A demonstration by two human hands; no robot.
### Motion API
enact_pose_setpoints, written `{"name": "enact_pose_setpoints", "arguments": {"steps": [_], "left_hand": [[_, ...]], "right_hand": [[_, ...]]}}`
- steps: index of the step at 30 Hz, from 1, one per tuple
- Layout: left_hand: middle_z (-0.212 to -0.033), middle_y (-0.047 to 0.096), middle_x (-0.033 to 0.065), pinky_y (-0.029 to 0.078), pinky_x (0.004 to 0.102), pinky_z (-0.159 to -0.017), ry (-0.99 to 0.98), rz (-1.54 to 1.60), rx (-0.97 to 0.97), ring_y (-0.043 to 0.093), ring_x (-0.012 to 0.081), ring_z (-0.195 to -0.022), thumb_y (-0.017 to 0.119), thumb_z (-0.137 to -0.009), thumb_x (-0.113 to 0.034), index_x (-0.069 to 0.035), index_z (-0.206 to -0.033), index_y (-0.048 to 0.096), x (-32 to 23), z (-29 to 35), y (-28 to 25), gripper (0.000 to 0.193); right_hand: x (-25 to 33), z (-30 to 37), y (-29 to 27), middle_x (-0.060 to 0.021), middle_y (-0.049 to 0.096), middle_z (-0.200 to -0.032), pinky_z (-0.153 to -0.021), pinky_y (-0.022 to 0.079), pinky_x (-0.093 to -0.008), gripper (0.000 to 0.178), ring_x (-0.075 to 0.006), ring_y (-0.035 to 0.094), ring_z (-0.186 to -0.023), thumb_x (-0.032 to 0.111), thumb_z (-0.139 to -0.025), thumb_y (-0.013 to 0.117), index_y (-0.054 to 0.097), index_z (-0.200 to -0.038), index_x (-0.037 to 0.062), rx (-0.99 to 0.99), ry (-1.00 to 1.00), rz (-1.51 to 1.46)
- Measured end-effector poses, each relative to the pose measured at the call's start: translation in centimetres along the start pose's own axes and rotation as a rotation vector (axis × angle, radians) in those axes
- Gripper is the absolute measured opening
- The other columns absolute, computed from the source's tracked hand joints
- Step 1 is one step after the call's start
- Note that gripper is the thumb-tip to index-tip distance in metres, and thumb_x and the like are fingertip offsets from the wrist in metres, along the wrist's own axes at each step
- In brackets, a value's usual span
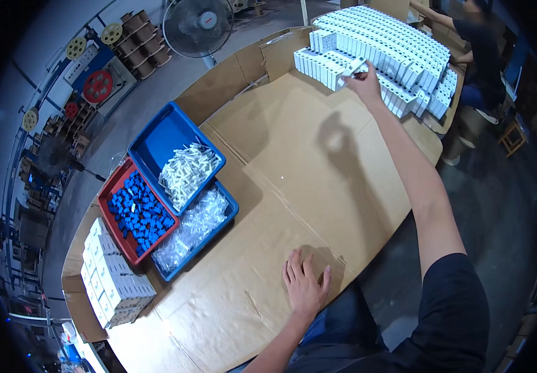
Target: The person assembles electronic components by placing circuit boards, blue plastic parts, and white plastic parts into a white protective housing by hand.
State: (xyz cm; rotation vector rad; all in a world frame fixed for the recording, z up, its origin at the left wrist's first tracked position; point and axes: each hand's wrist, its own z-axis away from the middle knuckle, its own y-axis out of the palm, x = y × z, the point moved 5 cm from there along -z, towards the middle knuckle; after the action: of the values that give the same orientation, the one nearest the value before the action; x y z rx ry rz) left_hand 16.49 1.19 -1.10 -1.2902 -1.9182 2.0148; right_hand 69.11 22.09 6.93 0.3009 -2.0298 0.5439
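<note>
My right arm stretches to the far right of the table, where many white box-shaped pieces (393, 46) stand in tight rows. In my right hand (365, 88) the fingers close on one white box-shaped piece (353, 67), tilted at the near edge of the rows. My left hand (306, 286) rests near the front edge of the cardboard-covered table (281, 149), its fingers spread and nothing in them.
To the left, a blue bin (147, 140) of small white parts overlaps a red tray (104, 199) of blue parts and another blue bin (234, 208) of clear plastic bags. White boxes (110, 280) are stacked nearby. A fan (197, 28) stands beyond; a person (480, 56) works far right.
</note>
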Motion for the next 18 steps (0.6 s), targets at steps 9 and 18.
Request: {"name": "enact_pose_setpoints", "arguments": {"steps": [9,18], "left_hand": [[-0.154,0.04,0.0264,0.022,0.0585,-0.123,-0.033,-0.083,0.113,0.033,0.0433,-0.15,0.071,-0.087,-0.06,-0.003,-0.141,0.052,0.2,-0.7,0.4,0.081],[-0.152,0.044,0.0246,0.027,0.0621,-0.119,-0.03,-0.102,0.147,0.037,0.043,-0.147,0.073,-0.085,-0.065,-0.006,-0.139,0.055,0.4,-1.0,1.3,0.082]], "right_hand": [[-3.6,-11.9,5.1,-0.0231,0.068,-0.131,-0.103,0.051,-0.0429,0.107,-0.0335,0.067,-0.119,0.033,-0.071,0.094,0.035,-0.154,0.0008,-0.027,0.073,0.16],[-6.0,-18.5,8.7,-0.0271,0.063,-0.136,-0.11,0.048,-0.0428,0.111,-0.0386,0.062,-0.129,0.037,-0.075,0.09,0.028,-0.157,-0.0055,-0.076,0.11,0.342]]}}
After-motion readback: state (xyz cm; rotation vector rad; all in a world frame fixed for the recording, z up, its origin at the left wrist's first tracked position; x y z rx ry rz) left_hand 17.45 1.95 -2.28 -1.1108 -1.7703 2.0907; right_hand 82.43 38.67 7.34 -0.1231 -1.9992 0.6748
